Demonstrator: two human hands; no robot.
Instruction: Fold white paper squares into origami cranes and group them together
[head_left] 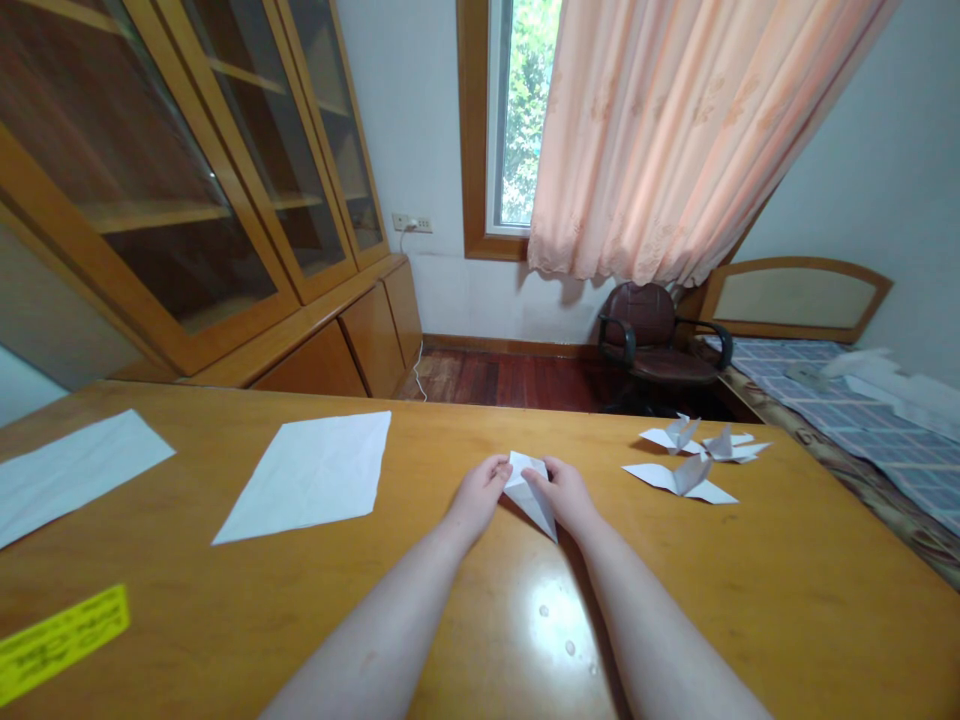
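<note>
A folded piece of white paper is between my two hands, just above or on the wooden table, its narrow tip pointing toward me. My left hand pinches its left edge, thumb and fingers together. On the opposite edge, my right hand grips the paper with the thumb lying on top. Part of the fingers of both hands is hidden behind the paper. Off to the right stand several folded paper cranes, the closest one a white paper crane with spread wings.
Flat on the table lie a white paper sheet and another sheet farther left. A yellow label is at the near left. Beyond the table are a glass-door cabinet, an office chair and a bed.
</note>
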